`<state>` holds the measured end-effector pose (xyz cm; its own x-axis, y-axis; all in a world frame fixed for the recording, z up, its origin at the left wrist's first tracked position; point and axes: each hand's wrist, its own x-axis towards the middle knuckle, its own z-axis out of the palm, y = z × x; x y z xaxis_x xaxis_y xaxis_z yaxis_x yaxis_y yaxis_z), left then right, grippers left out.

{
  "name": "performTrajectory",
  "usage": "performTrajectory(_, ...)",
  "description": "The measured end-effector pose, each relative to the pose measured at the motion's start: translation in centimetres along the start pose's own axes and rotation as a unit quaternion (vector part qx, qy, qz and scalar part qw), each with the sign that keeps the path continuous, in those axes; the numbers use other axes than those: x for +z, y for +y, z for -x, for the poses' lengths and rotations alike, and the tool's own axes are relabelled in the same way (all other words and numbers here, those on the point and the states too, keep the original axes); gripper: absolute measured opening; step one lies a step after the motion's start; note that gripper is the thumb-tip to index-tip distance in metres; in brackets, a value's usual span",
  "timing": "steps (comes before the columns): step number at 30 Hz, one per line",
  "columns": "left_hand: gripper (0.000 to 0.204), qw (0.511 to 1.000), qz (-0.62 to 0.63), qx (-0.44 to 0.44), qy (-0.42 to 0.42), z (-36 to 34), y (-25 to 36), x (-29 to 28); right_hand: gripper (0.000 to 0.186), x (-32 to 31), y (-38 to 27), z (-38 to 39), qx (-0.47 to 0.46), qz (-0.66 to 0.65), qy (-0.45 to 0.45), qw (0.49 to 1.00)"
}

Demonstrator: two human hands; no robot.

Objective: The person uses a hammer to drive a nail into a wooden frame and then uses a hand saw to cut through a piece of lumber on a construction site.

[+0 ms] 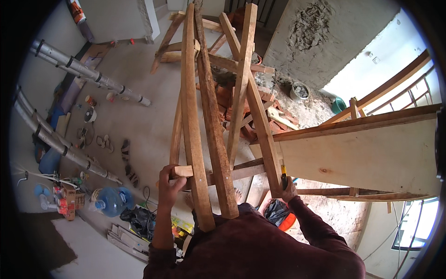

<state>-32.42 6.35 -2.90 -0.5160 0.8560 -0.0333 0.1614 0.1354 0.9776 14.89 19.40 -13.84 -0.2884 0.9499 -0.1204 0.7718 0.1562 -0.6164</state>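
Observation:
My left hand (169, 183) is closed around a pale wooden block (183, 171), beside the left long timber (189, 116). Whether the block is loose or fixed to the frame, I cannot tell. My right hand (289, 189) grips a slim yellow-and-black tool (284, 176), pressed near the near end of the right timber (264, 132). Between them runs a darker, rough-edged timber (213, 121), its near end close to my body. A wooden crossbar (244, 173) passes under the timbers. Another timber (241, 79) leans across the right one farther off.
A wooden trestle (167, 42) supports the far ends. Broken bricks (269, 109) lie beyond the crossbar. A plywood-faced panel (357, 156) stands close on my right. At left are metal poles (88, 74), a water jug (114, 201) and sandals (105, 143). A bucket (299, 91) sits far right.

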Motion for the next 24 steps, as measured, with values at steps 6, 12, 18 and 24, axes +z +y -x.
performTrajectory(6,0.061,0.995,-0.067,0.068,-0.030,0.2,0.3,1.1,0.077,-0.9,2.0,-0.2,-0.001,-0.049,-0.012,0.999)
performTrajectory(12,0.056,0.997,-0.019,-0.058,-0.040,-0.3,0.6,0.1,0.037,-2.7,-4.0,2.1,0.091,-0.024,0.041,0.995)
performTrajectory(18,0.057,1.000,0.009,0.001,0.014,-0.4,-1.2,0.0,0.030,-9.8,-12.7,1.4,-0.062,0.027,0.079,0.995)
performTrajectory(24,0.057,0.997,0.048,0.007,0.060,0.0,-0.4,-0.4,0.034,-9.5,-18.0,-11.3,-0.209,0.115,0.017,0.971)
